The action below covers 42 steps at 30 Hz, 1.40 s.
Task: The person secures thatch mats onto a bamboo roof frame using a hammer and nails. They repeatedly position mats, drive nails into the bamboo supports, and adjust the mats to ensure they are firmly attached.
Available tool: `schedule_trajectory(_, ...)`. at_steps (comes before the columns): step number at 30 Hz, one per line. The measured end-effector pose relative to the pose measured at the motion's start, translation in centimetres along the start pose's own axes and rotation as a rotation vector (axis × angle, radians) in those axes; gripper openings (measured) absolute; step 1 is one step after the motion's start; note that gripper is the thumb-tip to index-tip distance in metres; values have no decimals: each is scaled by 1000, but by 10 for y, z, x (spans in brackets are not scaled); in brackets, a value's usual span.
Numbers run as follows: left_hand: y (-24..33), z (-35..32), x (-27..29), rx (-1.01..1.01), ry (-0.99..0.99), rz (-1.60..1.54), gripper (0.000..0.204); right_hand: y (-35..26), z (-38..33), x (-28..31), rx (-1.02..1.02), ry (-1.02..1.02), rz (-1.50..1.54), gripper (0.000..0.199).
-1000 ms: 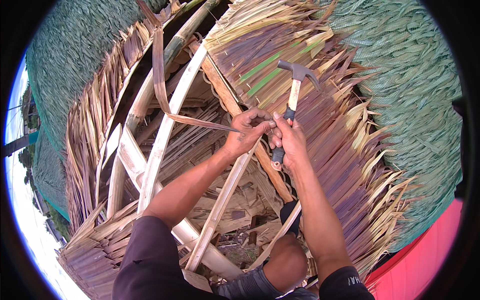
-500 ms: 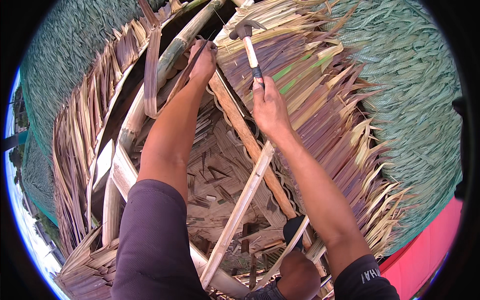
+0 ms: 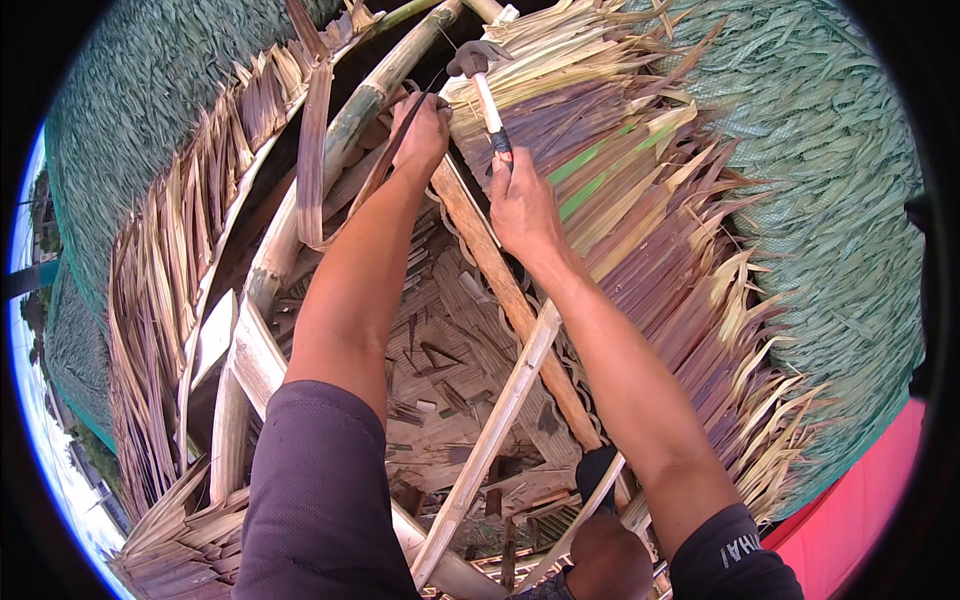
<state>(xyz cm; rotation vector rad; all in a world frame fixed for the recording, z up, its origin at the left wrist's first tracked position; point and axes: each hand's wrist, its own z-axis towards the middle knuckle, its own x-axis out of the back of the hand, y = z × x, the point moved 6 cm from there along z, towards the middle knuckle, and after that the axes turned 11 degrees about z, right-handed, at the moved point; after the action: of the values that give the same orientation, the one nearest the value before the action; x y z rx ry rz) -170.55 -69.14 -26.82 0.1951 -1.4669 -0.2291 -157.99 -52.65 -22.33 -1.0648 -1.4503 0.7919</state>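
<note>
My right hand (image 3: 526,208) is wrapped round the dark grip of a claw hammer (image 3: 486,104). Its dark metal head is raised, just to the right of my left hand (image 3: 424,132). That left hand is closed at the upper end of a brown wooden batten (image 3: 490,260), by the edge of the palm-leaf thatch (image 3: 640,240). Whatever its fingers pinch is too small or hidden to make out. A dark dry leaf strip (image 3: 385,165) runs down beside my left wrist. A bamboo pole (image 3: 355,105) slants past on the left of this hand.
Dry thatch (image 3: 165,310) lines the left side, and green netting (image 3: 810,170) covers leaves farther out. A pale split-bamboo strip (image 3: 490,440) crosses the opening under my right forearm. Far below lies a floor (image 3: 450,400) strewn with leaf scraps. My knee (image 3: 610,560) shows low down.
The hammer head has come leftward, closer to my left hand. My left hand keeps its closed hold by the batten's upper end. The whole view has shifted slightly.
</note>
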Motion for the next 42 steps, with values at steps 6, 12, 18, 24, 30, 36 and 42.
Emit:
schedule_trajectory(6,3,-2,9,-108,20,5,26,-13,-7,11,-96,-83,-57,29)
schedule_trajectory(12,0,-13,7,94,-369,127,107,-27,-45,46,107,143,239,21)
schedule_trajectory(18,-8,-12,1,189,-483,188,117,-46,-35,21,91,346,266,23)
schedule_trajectory(24,-7,-13,4,140,-474,172,112,-40,-17,29,243,252,300,25)
schedule_trajectory(30,-17,-18,-5,198,-554,151,113,-21,-11,8,-282,-133,-178,29)
schedule_trajectory(36,15,-49,22,-124,84,26,97,-13,-130,147,-14,74,46,19)
schedule_trajectory(42,103,-328,95,1,-764,-5,99,7,-266,228,-279,-40,29,19)
